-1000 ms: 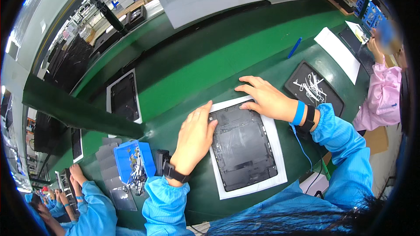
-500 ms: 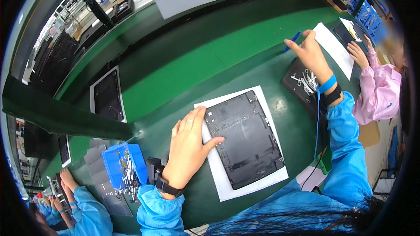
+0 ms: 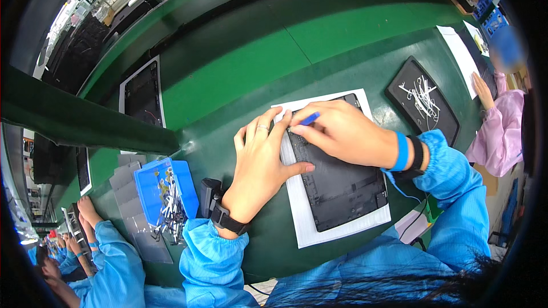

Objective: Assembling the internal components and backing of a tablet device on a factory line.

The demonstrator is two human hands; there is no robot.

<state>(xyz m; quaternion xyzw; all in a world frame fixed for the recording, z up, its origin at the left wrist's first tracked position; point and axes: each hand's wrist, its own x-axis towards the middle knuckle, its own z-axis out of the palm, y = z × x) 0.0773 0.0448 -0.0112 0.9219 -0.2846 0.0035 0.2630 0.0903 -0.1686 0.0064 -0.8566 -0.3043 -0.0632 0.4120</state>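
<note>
A black tablet-like device with an exposed inner face lies on white sheets on the green table. My left hand rests along its left edge, fingers stretched out and the thumb lying on the black surface. Pinched in my right hand is a blue pen-shaped tool. Its lower end is at the device's upper left corner, close to my left fingertips; the exact tip is hidden by my fingers. My right hand covers much of the device's upper part.
Left of me stands a blue bin of small metal parts, beside grey sheets. A green bar juts in from the left. A black tray of white strips lies at right. Co-workers sit on both sides, one in a pink sleeve.
My right hand has come from above the black tray, left and down onto the device's upper left corner, bringing the blue tool. My left hand stays at the device's left edge.
</note>
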